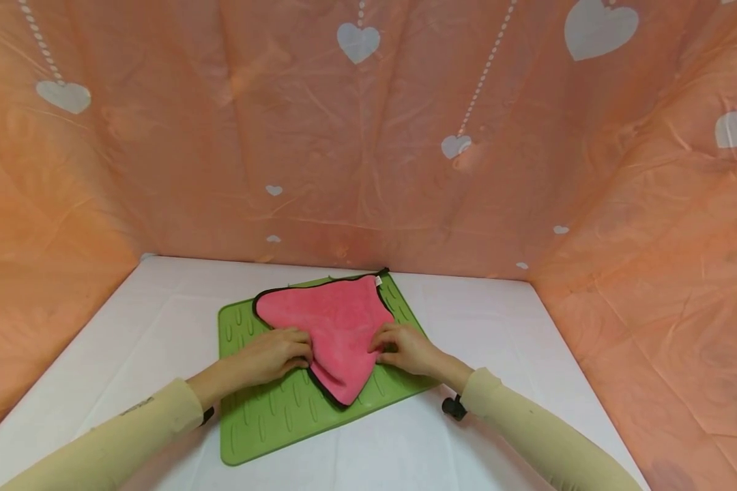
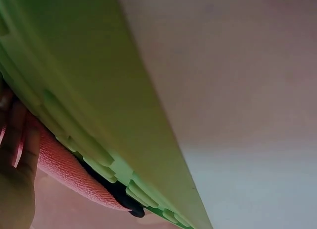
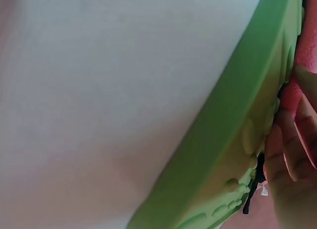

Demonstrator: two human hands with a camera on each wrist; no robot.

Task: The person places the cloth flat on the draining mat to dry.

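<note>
Pale yellow sleeves [image 1: 129,436] reached in from the near corners, ending at the wrists above small black devices [image 1: 453,408]. Between the two hands lay a pink cloth [image 1: 334,307] with a black border, spread at an angle on a green mat [image 1: 270,416], one corner pointing toward the person and a small white tag [image 1: 378,281] near its far right corner. At its left edge the left hand [image 1: 276,356] had its fingers curled in, gripping the cloth; opposite, the right hand [image 1: 405,349] pinched the right edge between thumb and bent fingers, little gap left. Raised oblong ridges marked the mat, which sat askew on the white desk [image 1: 479,320]. Beyond rose orange sheeting [image 1: 282,123] printed with white hearts, enclosing the far side and both flanks
</note>
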